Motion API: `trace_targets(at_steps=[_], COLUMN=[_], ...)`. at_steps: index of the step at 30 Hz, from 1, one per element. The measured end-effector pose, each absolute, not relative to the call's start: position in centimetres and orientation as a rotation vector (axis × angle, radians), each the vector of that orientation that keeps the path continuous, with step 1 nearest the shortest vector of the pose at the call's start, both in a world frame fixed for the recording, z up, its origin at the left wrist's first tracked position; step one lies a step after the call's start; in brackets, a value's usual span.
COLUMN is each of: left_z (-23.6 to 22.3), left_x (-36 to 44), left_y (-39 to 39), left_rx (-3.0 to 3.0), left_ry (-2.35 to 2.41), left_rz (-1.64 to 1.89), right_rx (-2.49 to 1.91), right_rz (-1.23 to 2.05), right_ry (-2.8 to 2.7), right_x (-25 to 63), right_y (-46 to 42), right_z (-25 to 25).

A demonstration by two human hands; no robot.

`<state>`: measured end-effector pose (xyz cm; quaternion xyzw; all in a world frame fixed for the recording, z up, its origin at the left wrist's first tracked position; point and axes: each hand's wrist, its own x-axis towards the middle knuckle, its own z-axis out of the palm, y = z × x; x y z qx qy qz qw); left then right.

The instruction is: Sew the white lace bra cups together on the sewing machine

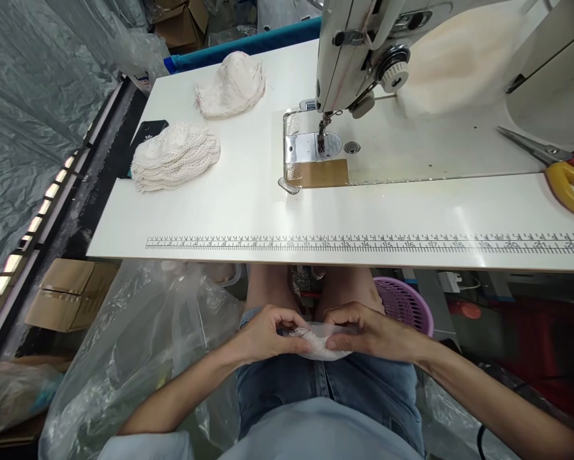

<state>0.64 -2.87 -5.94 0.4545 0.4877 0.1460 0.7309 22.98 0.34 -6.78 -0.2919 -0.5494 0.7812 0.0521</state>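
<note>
Over my lap, a small piece of white fabric [322,347] with a lacy edge is pinched between both hands. My left hand [274,333] grips its left end with thumb and fingers. At the right end, the thumb of my right hand [363,331] presses on the cloth while the fingers curl behind it. Part of the piece is hidden by the fingers. Beyond the hands, on the white table [239,211], lie a stack of cream lace-edged pieces [174,158] and a domed cream fabric piece [232,86].
A sewing machine [358,57] stands on the table, its needle area towards me. Yellow-and-red-handled scissors [567,179] lie at the right. A printed ruler [363,244] runs along the front edge. Below are a purple basket [423,313], clear plastic [138,358] and a cardboard box [71,294].
</note>
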Motion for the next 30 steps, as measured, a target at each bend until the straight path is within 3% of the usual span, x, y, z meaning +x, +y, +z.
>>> trace_targets(at_steps=[19, 30], left_z=[-7.2, -5.5], left_x=[1.9, 2.3], left_y=[-4.8, -4.6], left_rx=[0.752, 1.009], left_ry=[1.146, 1.225], left_rz=[0.576, 0.436], right_rx=[-0.941, -0.944], right_rz=[2.251, 2.137], right_ry=[-1.662, -1.868], right_x=[23.3, 22.7], right_y=[-0.4, -1.1], right_z=[-7.3, -6.7])
